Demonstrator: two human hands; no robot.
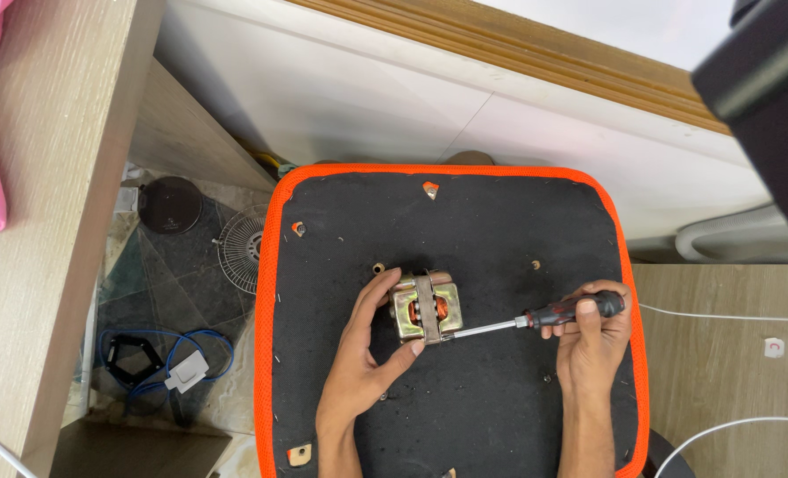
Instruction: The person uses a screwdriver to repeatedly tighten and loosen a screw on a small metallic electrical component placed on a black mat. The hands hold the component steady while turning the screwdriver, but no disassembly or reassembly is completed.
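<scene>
Brass-coloured motor block [425, 310] with copper windings on black pad; red-and-black screwdriver [536, 319] lying level, tip against its right side.

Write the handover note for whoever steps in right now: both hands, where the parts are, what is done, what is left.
Left hand: grips the small electric motor, thumb at its near side, fingers over the far side, steadying it on the black board with orange edging.
Right hand: closed on the black and red handle of the screwdriver; the shaft lies nearly flat, its tip at the motor's right side.
Done: motor sits mid-board, tool engaged at its frame. How far any screw has turned cannot be told.
Left: the work at that right side of the motor. The metal strap across the motor's top is in place.
</scene>
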